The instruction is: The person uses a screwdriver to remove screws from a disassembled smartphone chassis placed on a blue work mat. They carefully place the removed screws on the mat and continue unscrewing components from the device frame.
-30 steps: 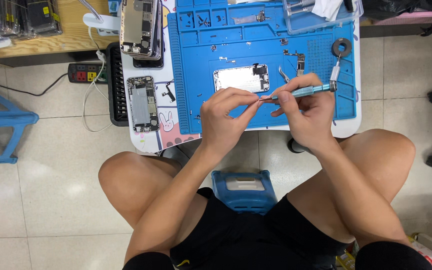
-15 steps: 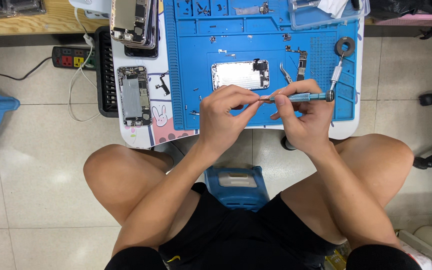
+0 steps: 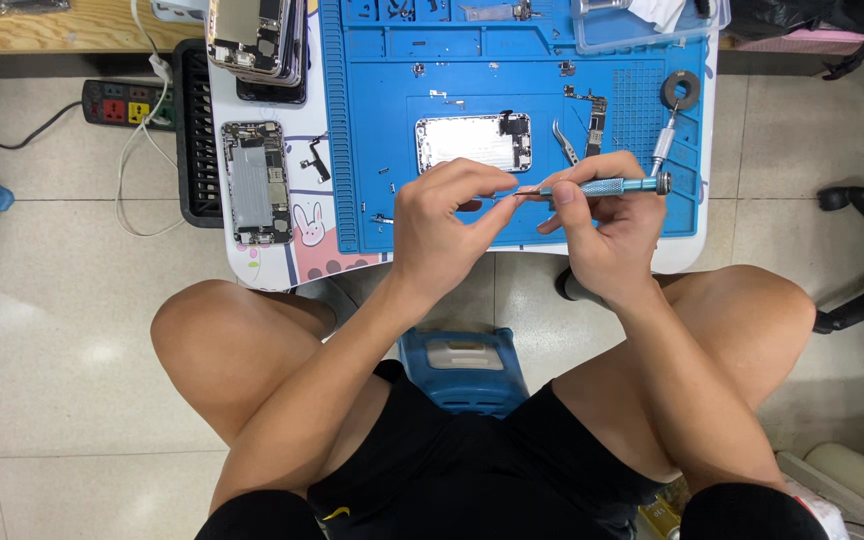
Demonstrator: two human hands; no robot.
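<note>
My right hand (image 3: 607,225) grips a teal precision screwdriver (image 3: 602,186), held level with its tip pointing left. My left hand (image 3: 442,225) pinches at that tip with thumb and forefinger; whatever small part sits between them is too tiny to make out. Both hands hover over the front edge of a blue repair mat (image 3: 372,150). Just beyond them on the mat lies an opened silver phone housing (image 3: 472,141). Tweezers (image 3: 564,142) and a narrow circuit board (image 3: 594,118) lie to its right.
A second screwdriver (image 3: 664,145) and a black ring (image 3: 681,89) sit at the mat's right. Left of the mat lie an opened phone (image 3: 256,182), a stack of phones (image 3: 255,40), a black rack (image 3: 192,130) and a power strip (image 3: 120,102). A blue stool (image 3: 464,366) stands between my knees.
The view has shifted, so the table sits further right and up in frame. My hands keep the same grip on the screwdriver and its tip, with only slight finger movement.
</note>
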